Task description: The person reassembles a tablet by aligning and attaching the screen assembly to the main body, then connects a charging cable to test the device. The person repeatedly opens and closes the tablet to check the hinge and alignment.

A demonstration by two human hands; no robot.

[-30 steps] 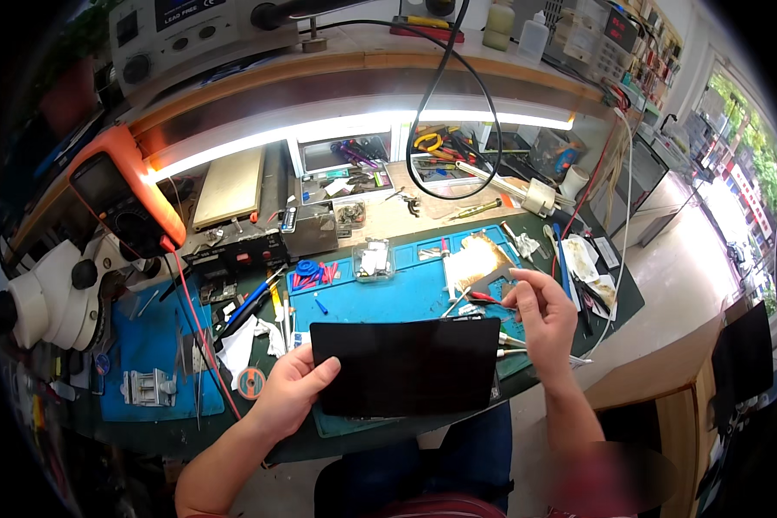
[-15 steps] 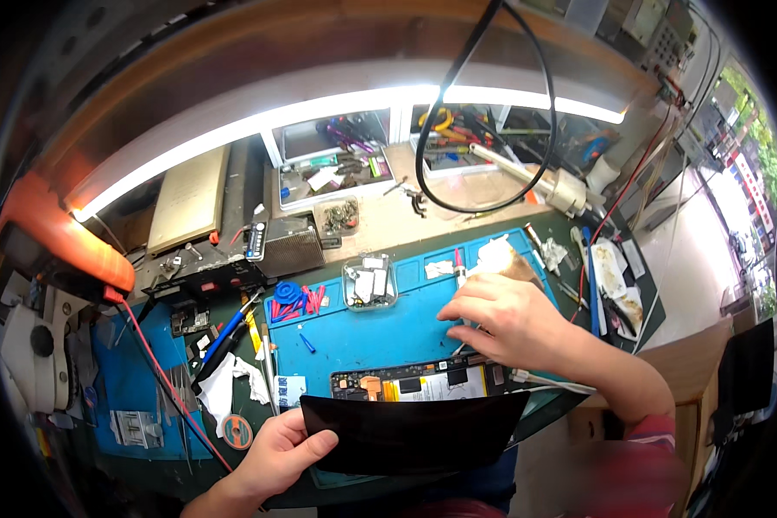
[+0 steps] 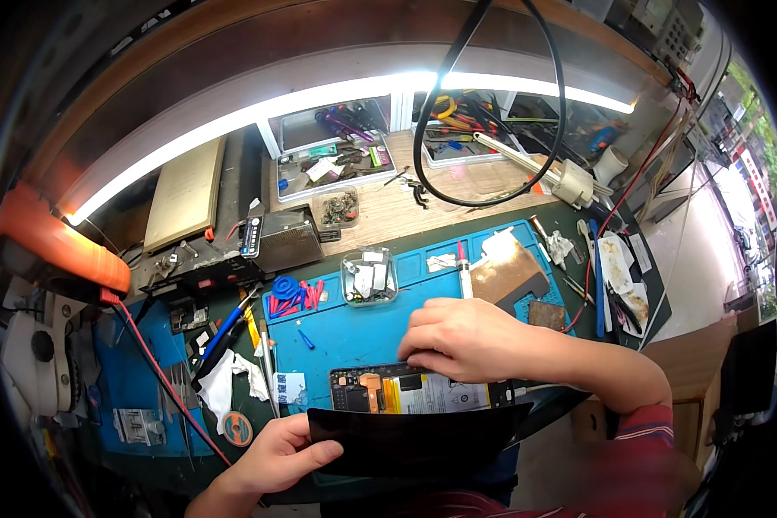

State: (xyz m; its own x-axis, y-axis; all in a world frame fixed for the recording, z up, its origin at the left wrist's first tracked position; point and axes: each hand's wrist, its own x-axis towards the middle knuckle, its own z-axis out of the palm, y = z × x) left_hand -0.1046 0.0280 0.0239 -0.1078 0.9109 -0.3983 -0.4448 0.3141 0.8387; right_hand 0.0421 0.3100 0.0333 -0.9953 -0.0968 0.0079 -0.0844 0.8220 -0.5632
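1. Workbench (image 3: 440, 230) is cluttered, lit by a light bar (image 3: 345, 90) beyond the big blue mat (image 3: 363, 328); all places below are relative to that mat.
2. Left hand (image 3: 283, 456): off the mat's near left part. I've got the left end of a black panel (image 3: 423, 442) pinched, thumb on top, fingers beneath.
3. Panel sits tilted over the mat's near edge, on my side of the opened device (image 3: 440, 395), hiding its near edge.
4. Device lies on the near part of the mat, insides up, battery showing. White cable (image 3: 540, 388) at its right end.
5. Right hand (image 3: 457, 337): above the mat's middle, over the device's far edge, fingers curled. Can't tell if I'm holding anything in it, or touching the device.
6. Mat's far side, left to right: pink tips (image 3: 312, 298), clear box (image 3: 369, 278) of small parts, syringe (image 3: 464, 274), stained brown board (image 3: 509, 281). Loose blue tip (image 3: 306, 340) on its left part.
7. Left of mat: crumpled white paper (image 3: 218, 384), wire spool (image 3: 236, 428); farther out, orange meter (image 3: 69, 250).
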